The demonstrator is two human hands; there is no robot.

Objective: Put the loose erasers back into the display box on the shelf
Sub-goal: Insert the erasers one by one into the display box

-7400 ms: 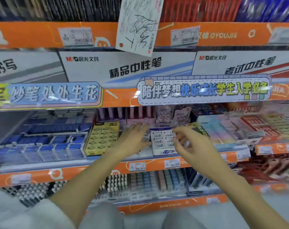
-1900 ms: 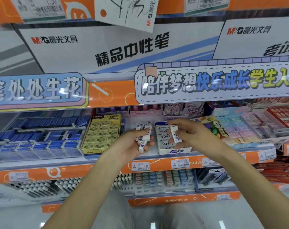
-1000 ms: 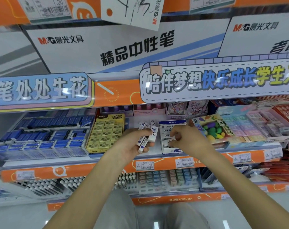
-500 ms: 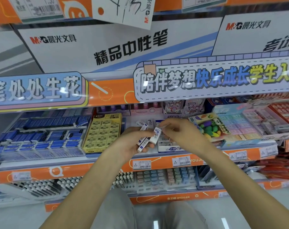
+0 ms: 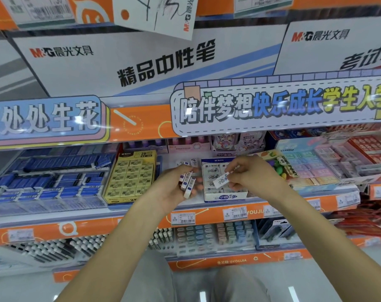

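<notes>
2 hands: right (image 5: 253,179) pinches 1 eraser (image 5: 221,181) over the part-filled display box (image 5: 225,196); left (image 5: 174,188) grips several erasers (image 5: 187,183).

Orange-edged store shelves (image 5: 141,223) (stationery-packed) under white printed signboards (image 5: 141,62), pale floor (image 5: 294,284) below.

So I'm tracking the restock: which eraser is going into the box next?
The single eraser pinched in the right hand over the display box; the others sit bunched in the left hand.
</notes>
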